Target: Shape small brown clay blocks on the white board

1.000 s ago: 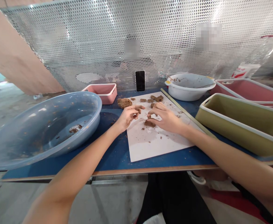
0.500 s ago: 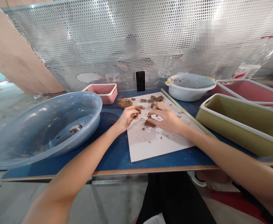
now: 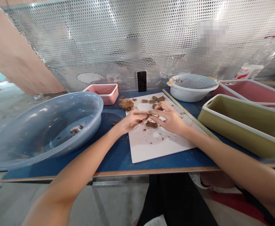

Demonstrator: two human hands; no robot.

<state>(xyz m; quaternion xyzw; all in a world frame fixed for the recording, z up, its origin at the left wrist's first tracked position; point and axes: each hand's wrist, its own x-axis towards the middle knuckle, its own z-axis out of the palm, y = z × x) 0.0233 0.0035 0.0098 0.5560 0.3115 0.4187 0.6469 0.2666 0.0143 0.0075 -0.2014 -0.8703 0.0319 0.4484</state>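
My left hand (image 3: 134, 120) and my right hand (image 3: 167, 116) meet at the fingertips above a white board (image 3: 142, 150). Between their closed fingers is a small bit of brown clay, mostly hidden. Just below lies a flat brown clay piece (image 3: 151, 124) with crumbs scattered around it. A large rough clay lump (image 3: 126, 104) sits beyond my left hand at the board's left edge. Several small shaped clay pieces (image 3: 160, 99) lie near the far edge of the board, and one is partly covered by my right hand.
A big blue basin (image 3: 85, 138) stands at left, with a small pink bin (image 3: 111, 99) behind it. A phone (image 3: 141, 81) leans against the perforated metal screen (image 3: 85, 40). A thin stick (image 3: 186, 111) borders the board; a white basin (image 3: 186, 95), green planter (image 3: 236, 131) and bottle (image 3: 252, 67) are right.
My left hand has moved right until its fingertips meet those of my right hand. My right hand has lifted slightly off the flat clay piece, which now shows more fully.
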